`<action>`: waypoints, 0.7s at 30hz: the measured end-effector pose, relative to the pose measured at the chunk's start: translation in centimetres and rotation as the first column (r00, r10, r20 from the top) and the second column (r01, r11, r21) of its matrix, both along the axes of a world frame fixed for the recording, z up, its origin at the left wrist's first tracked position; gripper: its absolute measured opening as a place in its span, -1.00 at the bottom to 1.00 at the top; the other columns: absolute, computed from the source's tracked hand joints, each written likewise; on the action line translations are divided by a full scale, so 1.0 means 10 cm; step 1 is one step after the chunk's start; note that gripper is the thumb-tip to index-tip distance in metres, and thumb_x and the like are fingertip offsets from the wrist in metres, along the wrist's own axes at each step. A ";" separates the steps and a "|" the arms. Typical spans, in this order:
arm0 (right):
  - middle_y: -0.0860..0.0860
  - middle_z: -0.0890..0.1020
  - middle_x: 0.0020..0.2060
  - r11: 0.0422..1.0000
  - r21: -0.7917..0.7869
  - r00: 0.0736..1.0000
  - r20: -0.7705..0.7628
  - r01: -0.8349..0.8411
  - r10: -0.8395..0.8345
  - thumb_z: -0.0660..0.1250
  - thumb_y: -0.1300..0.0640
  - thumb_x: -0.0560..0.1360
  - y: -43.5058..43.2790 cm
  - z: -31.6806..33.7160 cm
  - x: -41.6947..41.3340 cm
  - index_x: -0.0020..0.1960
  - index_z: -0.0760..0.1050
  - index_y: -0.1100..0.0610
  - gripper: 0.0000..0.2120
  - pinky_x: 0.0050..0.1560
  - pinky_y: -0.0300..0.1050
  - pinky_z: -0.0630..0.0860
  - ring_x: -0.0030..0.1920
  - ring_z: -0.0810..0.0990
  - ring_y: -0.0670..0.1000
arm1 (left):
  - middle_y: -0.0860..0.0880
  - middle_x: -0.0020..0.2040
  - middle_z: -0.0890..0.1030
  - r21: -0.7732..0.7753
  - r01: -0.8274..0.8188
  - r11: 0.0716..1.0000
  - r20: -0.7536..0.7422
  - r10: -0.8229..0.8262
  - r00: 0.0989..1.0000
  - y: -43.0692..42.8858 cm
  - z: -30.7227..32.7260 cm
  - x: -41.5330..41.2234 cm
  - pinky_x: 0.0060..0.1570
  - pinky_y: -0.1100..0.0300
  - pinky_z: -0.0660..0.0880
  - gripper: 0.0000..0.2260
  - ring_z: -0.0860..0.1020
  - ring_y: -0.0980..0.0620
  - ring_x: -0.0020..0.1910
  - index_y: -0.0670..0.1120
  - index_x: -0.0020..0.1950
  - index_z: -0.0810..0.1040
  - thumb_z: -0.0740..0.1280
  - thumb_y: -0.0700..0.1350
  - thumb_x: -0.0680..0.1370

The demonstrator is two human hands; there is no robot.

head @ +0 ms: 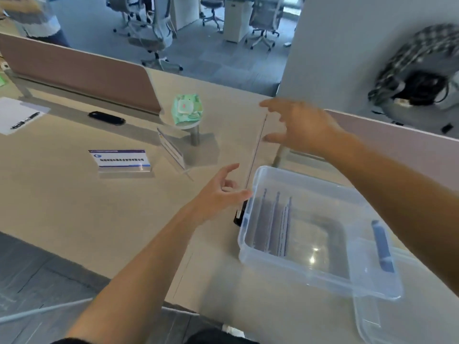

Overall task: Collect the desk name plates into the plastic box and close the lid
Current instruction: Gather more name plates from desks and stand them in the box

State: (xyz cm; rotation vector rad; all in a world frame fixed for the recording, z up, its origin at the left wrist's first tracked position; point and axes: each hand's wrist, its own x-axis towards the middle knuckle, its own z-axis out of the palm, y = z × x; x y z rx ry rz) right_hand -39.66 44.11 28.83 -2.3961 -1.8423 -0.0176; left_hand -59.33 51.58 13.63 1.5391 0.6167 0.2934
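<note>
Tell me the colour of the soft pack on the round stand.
Pale green pack, white flap on top; head view.

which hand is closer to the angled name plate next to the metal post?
Left. The left hand hovers just right of the angled name plate, not touching it. The right hand is farther right, beyond the far rim of the plastic box.
</note>
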 end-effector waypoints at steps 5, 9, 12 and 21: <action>0.03 0.47 0.36 0.951 -0.028 0.615 -0.757 0.308 -0.221 0.33 -0.36 0.39 -0.51 -0.24 -0.05 0.46 0.25 -0.23 -0.31 0.20 0.08 0.55 0.24 0.54 0.10 | -0.31 0.06 0.54 -0.094 0.106 0.990 0.057 -0.101 0.993 -0.20 -0.03 0.19 0.13 -0.22 0.54 -0.27 0.58 -0.19 -0.07 0.07 0.40 0.42 0.48 0.25 0.27; 0.01 0.17 0.57 0.930 -0.207 0.404 -0.856 0.303 -0.322 0.32 -0.34 0.33 -0.83 -0.45 -0.23 0.51 -0.02 -0.35 -0.15 0.27 0.24 0.46 0.42 0.35 0.27 | -0.39 0.14 0.52 -0.153 0.244 0.958 0.089 -0.232 0.969 -0.47 0.01 0.37 0.13 -0.12 0.52 -0.33 0.54 -0.14 -0.04 0.02 0.37 0.47 0.44 0.24 0.32; -0.01 0.15 0.58 0.916 -0.174 0.298 -0.909 0.361 -0.290 0.35 -0.29 0.38 -1.00 -0.56 -0.18 0.51 -0.07 -0.39 -0.16 0.27 0.28 0.45 0.36 0.41 0.26 | -0.32 0.07 0.54 -0.183 0.299 0.936 0.121 -0.281 0.952 -0.69 0.05 0.54 0.12 -0.08 0.52 -0.36 0.51 -0.16 -0.03 0.03 0.35 0.48 0.43 0.22 0.32; 0.04 0.40 0.42 0.872 -0.121 0.098 -0.977 0.473 -0.189 0.49 -0.18 0.37 -1.42 -1.06 0.58 0.47 0.10 -0.39 -0.18 0.22 0.35 0.49 0.22 0.50 0.24 | -0.08 0.11 0.60 0.000 0.298 0.954 -0.095 -0.297 0.950 -1.03 -0.10 1.19 0.19 -0.07 0.55 -0.44 0.60 -0.08 0.08 0.19 0.30 0.44 0.38 0.37 0.36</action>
